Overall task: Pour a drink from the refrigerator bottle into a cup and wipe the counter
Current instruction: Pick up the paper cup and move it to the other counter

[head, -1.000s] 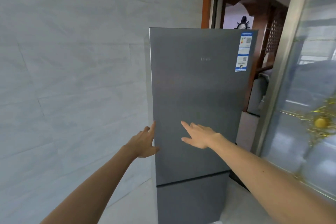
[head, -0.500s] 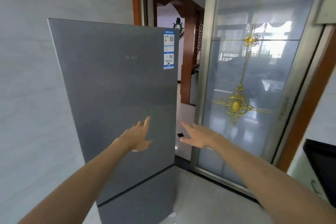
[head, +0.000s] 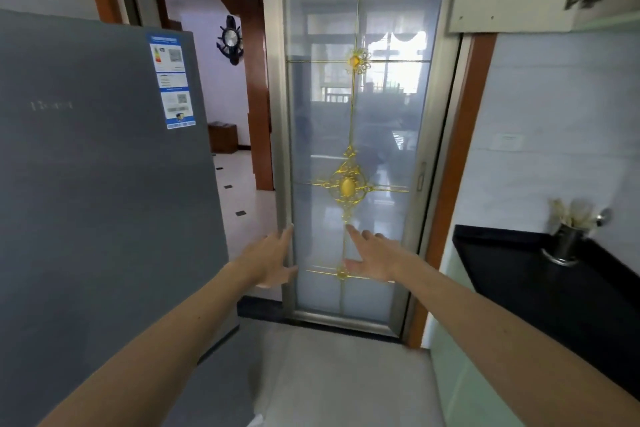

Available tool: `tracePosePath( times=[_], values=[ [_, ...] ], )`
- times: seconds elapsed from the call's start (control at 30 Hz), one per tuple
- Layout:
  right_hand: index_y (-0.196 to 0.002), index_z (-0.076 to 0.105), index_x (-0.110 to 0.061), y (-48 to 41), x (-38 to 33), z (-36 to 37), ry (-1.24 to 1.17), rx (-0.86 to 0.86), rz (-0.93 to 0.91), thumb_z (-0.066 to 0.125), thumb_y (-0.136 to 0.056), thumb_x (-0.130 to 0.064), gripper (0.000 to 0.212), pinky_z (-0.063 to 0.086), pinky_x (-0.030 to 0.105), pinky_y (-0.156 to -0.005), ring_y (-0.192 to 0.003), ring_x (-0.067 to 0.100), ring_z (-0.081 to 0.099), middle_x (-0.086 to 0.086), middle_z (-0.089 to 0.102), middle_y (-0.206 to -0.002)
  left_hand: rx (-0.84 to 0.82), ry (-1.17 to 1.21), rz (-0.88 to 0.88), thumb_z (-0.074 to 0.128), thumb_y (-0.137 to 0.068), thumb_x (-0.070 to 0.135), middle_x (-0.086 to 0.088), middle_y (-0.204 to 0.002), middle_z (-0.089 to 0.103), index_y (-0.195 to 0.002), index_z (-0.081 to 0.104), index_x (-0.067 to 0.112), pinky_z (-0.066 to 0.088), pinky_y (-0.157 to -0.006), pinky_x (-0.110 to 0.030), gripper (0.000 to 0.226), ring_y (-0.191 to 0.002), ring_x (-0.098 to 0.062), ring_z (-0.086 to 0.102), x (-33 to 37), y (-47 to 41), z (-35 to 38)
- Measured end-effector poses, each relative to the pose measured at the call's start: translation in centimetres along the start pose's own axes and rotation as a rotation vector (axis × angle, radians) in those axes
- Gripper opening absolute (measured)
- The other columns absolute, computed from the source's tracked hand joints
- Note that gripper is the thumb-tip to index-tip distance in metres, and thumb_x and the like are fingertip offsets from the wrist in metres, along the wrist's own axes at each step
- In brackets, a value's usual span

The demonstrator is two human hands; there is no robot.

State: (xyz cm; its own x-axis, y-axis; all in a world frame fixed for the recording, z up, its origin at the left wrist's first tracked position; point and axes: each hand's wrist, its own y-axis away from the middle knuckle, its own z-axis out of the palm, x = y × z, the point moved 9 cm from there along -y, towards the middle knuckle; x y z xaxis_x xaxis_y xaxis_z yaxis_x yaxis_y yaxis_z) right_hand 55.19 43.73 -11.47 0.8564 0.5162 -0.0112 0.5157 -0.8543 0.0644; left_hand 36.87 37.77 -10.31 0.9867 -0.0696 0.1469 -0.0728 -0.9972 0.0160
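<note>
Kitchen doorway [head: 228, 163], refrigerator [head: 104, 201] just left of left hand [head: 272, 262], right hand [head: 375, 258] farther.

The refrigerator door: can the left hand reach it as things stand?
Probably yes. The left hand is open, just right of the refrigerator door, with nothing between them.

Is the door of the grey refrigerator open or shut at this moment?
Shut. The refrigerator shows only its flat grey front, no interior visible; the left hand and right hand hold nothing.
</note>
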Motion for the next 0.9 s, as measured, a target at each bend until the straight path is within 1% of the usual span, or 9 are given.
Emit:
tracePosePath(
  times=[0.1, 0.17, 0.27, 0.37, 0.5, 0.57, 0.7, 0.8, 0.9],
  values=[
    [-0.156, -0.005, -0.025, 2.2, 4.7, 0.6, -0.029, -0.009, 0.083, 0.04, -0.097, -0.06, 0.083, 0.043, 0.047, -0.103, -0.135, 0.034, 0.039, 0.011, 0.03, -0.155, -0.025, 0.009, 0.083, 0.059, -0.094, 0.045, -0.019, -0.158, 0.028, -0.159, -0.002, 0.017, 0.041, -0.11, -0.045, 0.093, -0.136, -0.034, 0.043, 4.4, -2.9, 1.0],
    [-0.156, -0.004, -0.026, 4.0, 7.9, 0.7, -0.046, -0.001, 0.154, 0.04, -0.097, -0.059, 0.081, 0.039, 0.047, -0.104, -0.138, 0.034, 0.037, 0.01, 0.028, -0.157, -0.044, 0.008, 0.145, 0.059, -0.094, 0.046, -0.018, -0.159, 0.026, -0.159, -0.002, 0.017, 0.041, -0.112, -0.046, 0.094, -0.138, -0.035, 0.041, 7.8, -4.5, 1.5],
    [-0.156, 0.0, -0.023, 7.5, 12.6, 0.7, -0.069, 0.006, 0.271, 0.04, -0.097, -0.058, 0.079, 0.039, 0.051, -0.105, -0.138, 0.036, 0.035, 0.013, 0.027, -0.157, -0.051, -0.009, 0.236, 0.06, -0.093, 0.044, -0.019, -0.156, 0.03, -0.159, 0.002, 0.015, 0.042, -0.11, -0.048, 0.092, -0.136, -0.036, 0.043, 13.1, -6.5, 2.5],
    [-0.157, 0.0, -0.022, 11.8, 16.6, 1.1, -0.051, -0.002, 0.393, 0.037, -0.098, -0.059, 0.079, 0.039, 0.053, -0.106, -0.139, 0.036, 0.033, 0.013, 0.025, -0.158, -0.051, -0.04, 0.325, 0.061, -0.092, 0.044, -0.017, -0.151, 0.036, -0.156, 0.009, 0.014, 0.046, -0.102, -0.046, 0.088, -0.131, -0.036, 0.046, 18.4, -7.6, 3.6],
    [-0.157, -0.002, -0.02, 17.9, 20.6, 2.0, -0.052, -0.027, 0.574, 0.037, -0.098, -0.06, 0.082, 0.035, 0.052, -0.11, -0.143, 0.035, 0.026, 0.012, 0.021, -0.16, -0.098, -0.021, 0.464, 0.06, -0.092, 0.045, -0.016, -0.149, 0.039, -0.156, 0.009, 0.017, 0.045, -0.104, -0.05, 0.087, -0.131, -0.036, 0.046, 25.1, -7.9, 5.2],
    [-0.157, -0.001, -0.02, 21.0, 21.8, 2.3, -0.057, -0.036, 0.657, 0.037, -0.097, -0.061, 0.082, 0.036, 0.051, -0.109, -0.144, 0.035, 0.026, 0.011, 0.02, -0.16, -0.116, -0.012, 0.548, 0.059, -0.09, 0.046, -0.017, -0.147, 0.041, -0.157, 0.009, 0.018, 0.046, -0.103, -0.05, 0.088, -0.129, -0.036, 0.048, 27.8, -7.6, 5.9],
    [-0.157, 0.001, -0.02, 26.5, 22.6, 2.8, -0.062, -0.046, 0.798, 0.037, -0.097, -0.061, 0.081, 0.036, 0.051, -0.109, -0.143, 0.034, 0.026, 0.011, 0.02, -0.16, -0.145, 0.018, 0.675, 0.058, -0.092, 0.045, -0.015, -0.153, 0.035, -0.159, 0.002, 0.02, 0.047, -0.104, -0.044, 0.091, -0.13, -0.032, 0.048, 31.7, -5.9, 6.9],
    [-0.157, -0.001, -0.021, 29.7, 21.7, 2.8, -0.065, -0.033, 0.88, 0.038, -0.096, -0.061, 0.083, 0.038, 0.051, -0.108, -0.142, 0.033, 0.029, 0.011, 0.023, -0.159, -0.161, 0.049, 0.748, 0.057, -0.095, 0.043, -0.012, -0.152, 0.035, -0.159, 0.001, 0.019, 0.049, -0.102, -0.041, 0.089, -0.125, -0.027, 0.051, 33.1, -4.2, 7.2],
    [-0.157, -0.004, -0.023, 32.4, 19.9, 2.9, -0.063, -0.019, 0.946, 0.039, -0.096, -0.061, 0.084, 0.039, 0.05, -0.107, -0.14, 0.034, 0.032, 0.01, 0.026, -0.158, -0.167, 0.063, 0.811, 0.058, -0.094, 0.043, -0.013, -0.152, 0.035, -0.159, 0.001, 0.02, 0.049, -0.103, -0.041, 0.089, -0.125, -0.029, 0.051, 33.4, -2.6, 7.4]
  ],
)
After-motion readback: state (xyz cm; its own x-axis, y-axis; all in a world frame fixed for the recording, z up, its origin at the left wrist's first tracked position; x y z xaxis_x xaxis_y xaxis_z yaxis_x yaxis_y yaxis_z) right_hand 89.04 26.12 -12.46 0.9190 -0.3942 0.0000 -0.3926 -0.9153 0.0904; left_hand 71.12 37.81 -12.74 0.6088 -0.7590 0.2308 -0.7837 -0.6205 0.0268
